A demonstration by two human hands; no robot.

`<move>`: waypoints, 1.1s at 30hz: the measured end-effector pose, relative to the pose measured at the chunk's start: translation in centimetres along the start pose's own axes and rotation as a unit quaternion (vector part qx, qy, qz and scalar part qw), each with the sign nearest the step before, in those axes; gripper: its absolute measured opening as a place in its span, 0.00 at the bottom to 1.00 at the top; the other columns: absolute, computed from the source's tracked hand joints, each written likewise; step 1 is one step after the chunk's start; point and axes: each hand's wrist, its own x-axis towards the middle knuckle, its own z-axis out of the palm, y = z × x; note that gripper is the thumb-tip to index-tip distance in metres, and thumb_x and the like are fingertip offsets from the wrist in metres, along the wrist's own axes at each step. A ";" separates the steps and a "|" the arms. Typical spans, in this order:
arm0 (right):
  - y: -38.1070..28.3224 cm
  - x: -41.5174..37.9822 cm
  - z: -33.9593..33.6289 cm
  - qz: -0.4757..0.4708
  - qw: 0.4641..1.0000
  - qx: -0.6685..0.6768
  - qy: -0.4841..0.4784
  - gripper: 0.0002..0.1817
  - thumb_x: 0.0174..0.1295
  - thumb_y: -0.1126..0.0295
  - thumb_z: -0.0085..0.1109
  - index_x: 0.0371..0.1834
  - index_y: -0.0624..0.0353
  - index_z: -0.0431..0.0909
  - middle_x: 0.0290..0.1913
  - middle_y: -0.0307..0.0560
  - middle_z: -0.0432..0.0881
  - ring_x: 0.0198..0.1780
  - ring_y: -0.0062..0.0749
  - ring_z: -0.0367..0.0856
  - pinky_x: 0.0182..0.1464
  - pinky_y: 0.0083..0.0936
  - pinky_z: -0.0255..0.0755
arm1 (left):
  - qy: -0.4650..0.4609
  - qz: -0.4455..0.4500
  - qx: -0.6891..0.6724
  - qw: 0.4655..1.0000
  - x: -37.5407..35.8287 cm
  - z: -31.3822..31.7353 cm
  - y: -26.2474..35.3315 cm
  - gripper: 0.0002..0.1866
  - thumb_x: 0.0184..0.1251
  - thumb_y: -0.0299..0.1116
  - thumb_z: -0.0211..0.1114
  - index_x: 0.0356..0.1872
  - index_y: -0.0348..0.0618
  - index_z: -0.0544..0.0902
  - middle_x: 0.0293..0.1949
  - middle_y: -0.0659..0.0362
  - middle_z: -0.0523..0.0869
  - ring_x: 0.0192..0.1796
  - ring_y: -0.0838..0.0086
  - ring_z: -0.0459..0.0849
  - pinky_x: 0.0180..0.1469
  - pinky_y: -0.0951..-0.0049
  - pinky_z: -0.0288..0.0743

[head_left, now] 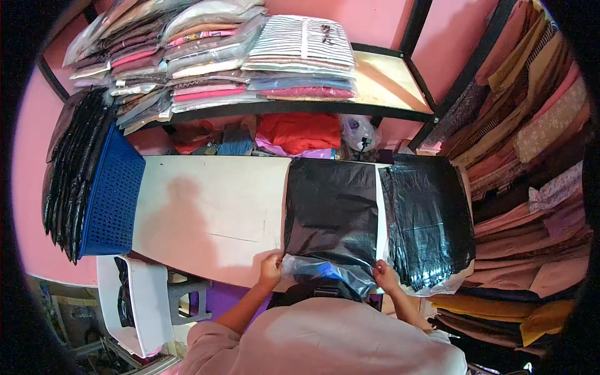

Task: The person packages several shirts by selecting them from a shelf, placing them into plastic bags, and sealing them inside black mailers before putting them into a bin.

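Observation:
A black plastic bag (331, 209) lies flat on the white table (206, 212), with a clear plastic flap (322, 270) along its near edge. My left hand (270, 270) is closed at the left corner of that flap. At the flap's right corner, my right hand (384, 275) pinches the plastic. Just right of this bag is a stack of black plastic bags (431, 219), its clear edges toward me.
A blue basket (112, 194) holds many black packages at the table's left end. Behind the table, a shelf (390, 78) carries stacks of bagged folded clothes (300, 47). Fabrics (531, 156) hang at the right. A white bin (147, 306) stands below left.

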 end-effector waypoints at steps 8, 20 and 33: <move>-3.3 11.5 -0.7 0.025 0.937 0.333 0.098 0.16 0.60 0.56 0.53 0.36 0.59 0.72 0.30 0.37 0.73 0.32 0.19 0.67 0.36 0.20 0.64 | 0.008 -0.089 -0.093 0.992 9.4 0.8 1.0 0.09 0.54 0.18 0.53 0.33 0.38 0.80 0.24 0.68 0.75 0.28 0.87 0.69 0.28 0.86 0.61; -9.4 2.6 0.0 -0.272 0.920 -0.206 0.190 0.43 0.39 0.56 0.67 0.59 0.58 0.58 0.54 0.62 0.65 0.56 0.54 0.63 0.56 0.45 0.57 | 0.100 0.032 0.042 0.994 10.9 1.6 0.7 0.14 0.46 0.18 0.60 0.38 0.33 0.77 0.28 0.54 0.80 0.30 0.73 0.80 0.36 0.77 0.74; -7.0 3.2 0.5 -0.423 0.862 -0.265 -0.087 0.37 0.41 0.72 0.59 0.61 0.55 0.60 0.60 0.57 0.64 0.59 0.49 0.65 0.59 0.40 0.59 | 0.144 0.068 0.024 0.987 8.4 2.1 1.9 0.22 0.49 0.17 0.60 0.49 0.38 0.72 0.36 0.55 0.75 0.36 0.73 0.75 0.37 0.76 0.73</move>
